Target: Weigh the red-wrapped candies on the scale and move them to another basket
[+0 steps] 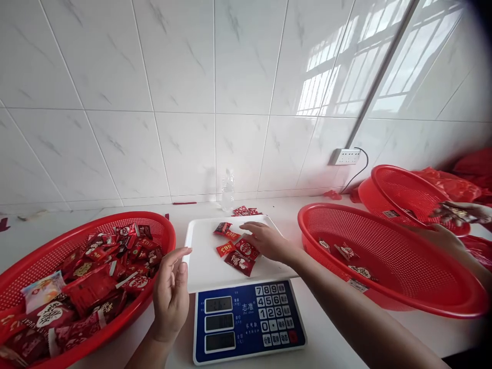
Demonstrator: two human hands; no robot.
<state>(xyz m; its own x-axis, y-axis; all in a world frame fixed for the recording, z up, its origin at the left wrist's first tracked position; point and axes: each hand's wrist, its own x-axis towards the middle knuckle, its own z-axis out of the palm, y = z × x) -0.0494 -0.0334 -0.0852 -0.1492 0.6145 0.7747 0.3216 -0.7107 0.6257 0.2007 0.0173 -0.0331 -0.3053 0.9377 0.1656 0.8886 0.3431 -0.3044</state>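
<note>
Heaped with wrapped packets [92, 283], mostly red and dark red, a red mesh basket [46, 262] fills the space just beside the left hand [170, 292], on its outer side. That hand is open, palm turned inward and thumb raised, its fingertips at the near left edge of a white tray [203, 256]; whether they touch it is unclear. The tray sits on top of a scale [248, 328], whose blue panel of keys and three display windows faces the camera between the two forearms. The figures in the windows cannot be read.

Over the tray, the right hand [271, 243] reaches in with fingers extended, low at the small group of red and dark sweets [241, 262]. It cannot be told whether it grips one.

Beyond the left hand's fingertips, across the tray, more red packets [246, 210] and a clear bottle [227, 189] stand or lie on the worktop [286, 206] near the tiled wall [184, 61].

To the right of the right hand, a second basket [407, 261] holds a few packets. Farther right, another person's hand [474, 211] holds some wrapped pieces [451, 212] by a third basket [388, 193].
</note>
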